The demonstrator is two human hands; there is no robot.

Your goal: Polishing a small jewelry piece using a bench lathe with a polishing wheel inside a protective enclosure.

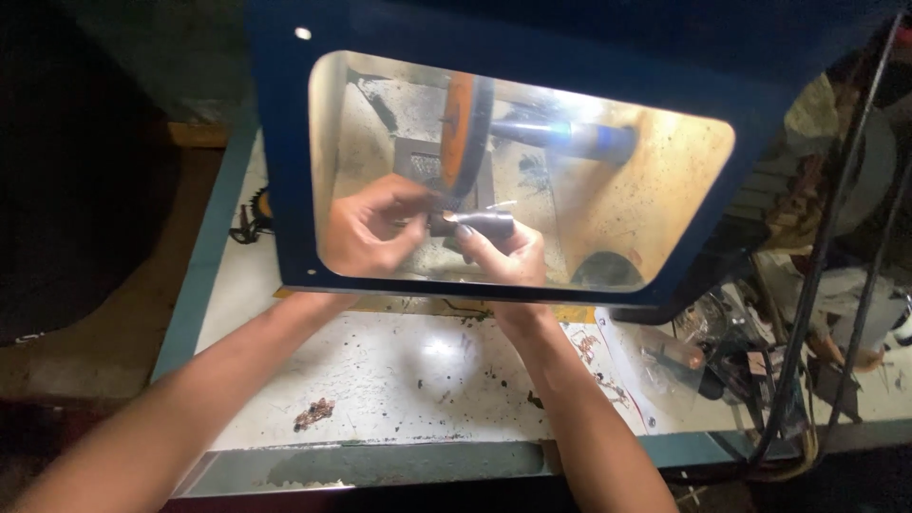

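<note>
both forearms are reaching in from the bottom of the view, crossing over a white worktable (399, 380) that's scattered with dark grit and a little rusty clump of debris (314, 413) near the front edge. going left to right: the left hand (375, 228) is sitting behind the clear window of a blue guard hood (285, 190), fingers curled and pinching the near end of a small dark cylinder (475, 225). it's a short stubby piece, dark grey to brownish, dull finish, lying roughly level between the two hands and just below an orange grinding wheel (461, 119) that's standing edge-on to the camera. the right hand (508, 252) is gripping the other end, fingers wrapped over the top. my take on doing this bit well: i'd be keeping both grips firm and fingertips back from the wheel's edge, feeding the piece in gently and squarely, and watching through the window instead of leaning round it. further right, a blue shaft (570, 138) is running off the wheel, and past the hood some cables and clutter (760, 361) are piling up.
</note>
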